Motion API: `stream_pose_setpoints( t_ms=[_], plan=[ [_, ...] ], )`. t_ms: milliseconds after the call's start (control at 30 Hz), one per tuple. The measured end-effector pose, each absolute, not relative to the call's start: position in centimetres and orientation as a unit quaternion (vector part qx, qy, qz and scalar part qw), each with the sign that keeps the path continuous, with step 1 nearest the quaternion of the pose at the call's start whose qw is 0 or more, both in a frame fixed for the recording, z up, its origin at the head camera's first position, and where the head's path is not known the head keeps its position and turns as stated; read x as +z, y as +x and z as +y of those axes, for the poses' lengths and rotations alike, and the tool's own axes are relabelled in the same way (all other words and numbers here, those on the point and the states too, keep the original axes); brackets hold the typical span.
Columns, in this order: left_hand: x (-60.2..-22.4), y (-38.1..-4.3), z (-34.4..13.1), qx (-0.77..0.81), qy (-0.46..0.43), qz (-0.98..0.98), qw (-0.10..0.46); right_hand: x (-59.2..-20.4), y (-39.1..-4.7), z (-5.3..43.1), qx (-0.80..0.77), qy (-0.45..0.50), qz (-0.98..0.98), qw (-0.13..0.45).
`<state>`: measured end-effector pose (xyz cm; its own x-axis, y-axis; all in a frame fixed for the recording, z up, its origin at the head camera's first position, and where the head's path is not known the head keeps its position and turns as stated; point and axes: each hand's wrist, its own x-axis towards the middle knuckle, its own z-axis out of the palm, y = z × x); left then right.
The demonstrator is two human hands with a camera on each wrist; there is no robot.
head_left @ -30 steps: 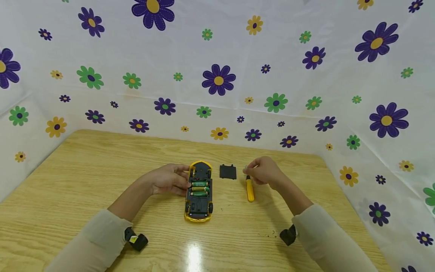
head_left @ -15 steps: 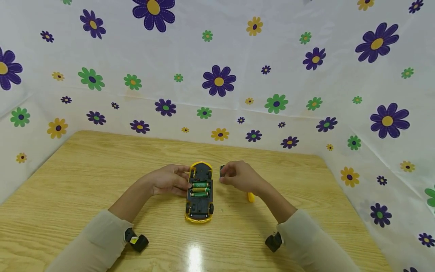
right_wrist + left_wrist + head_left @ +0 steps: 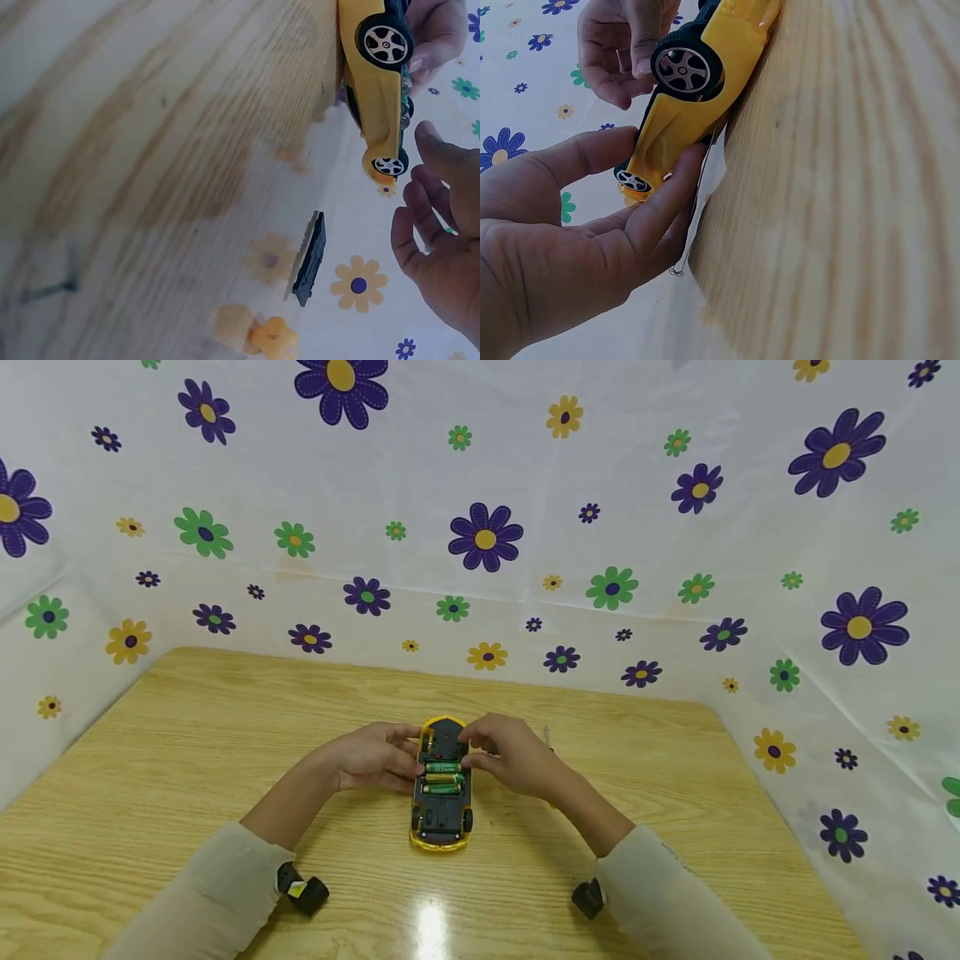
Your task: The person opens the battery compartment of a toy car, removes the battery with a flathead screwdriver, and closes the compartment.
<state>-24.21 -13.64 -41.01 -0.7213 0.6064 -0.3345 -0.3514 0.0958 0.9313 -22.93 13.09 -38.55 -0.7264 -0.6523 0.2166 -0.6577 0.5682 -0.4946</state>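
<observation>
A yellow toy car (image 3: pixel 441 818) lies upside down on the table, its black underside up. Several green batteries (image 3: pixel 442 778) sit side by side in its uncovered battery bay. My left hand (image 3: pixel 375 762) holds the car by its left side, thumb near the bay; in the left wrist view, thumb and fingers pinch its yellow body (image 3: pixel 676 124). My right hand (image 3: pixel 513 758) hovers at the car's right side, by the batteries. Its fingers are loosely bent and part spread in the right wrist view, with nothing visible between them. Whether a fingertip touches a battery, I cannot tell.
The black battery cover (image 3: pixel 310 259) lies on the table right of the car, hidden by my right hand in the head view. Beyond that hand, a screwdriver's shaft (image 3: pixel 547 737) shows. A flowered cloth (image 3: pixel 337 527) stands around the wooden table (image 3: pixel 262 693).
My right hand has moved left, from the screwdriver, past the battery cover, to the car's battery bay. The left hand and the car have stayed in place.
</observation>
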Motion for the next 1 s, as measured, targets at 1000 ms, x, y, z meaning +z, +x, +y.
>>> stream_pose_setpoints(
  t_ms=[1000],
  plan=[
    [-40.93,-24.13,-13.81,0.658,0.105,0.653,0.359,-38.81,-23.13,12.4,0.281,0.417,-0.864,-0.009]
  ],
)
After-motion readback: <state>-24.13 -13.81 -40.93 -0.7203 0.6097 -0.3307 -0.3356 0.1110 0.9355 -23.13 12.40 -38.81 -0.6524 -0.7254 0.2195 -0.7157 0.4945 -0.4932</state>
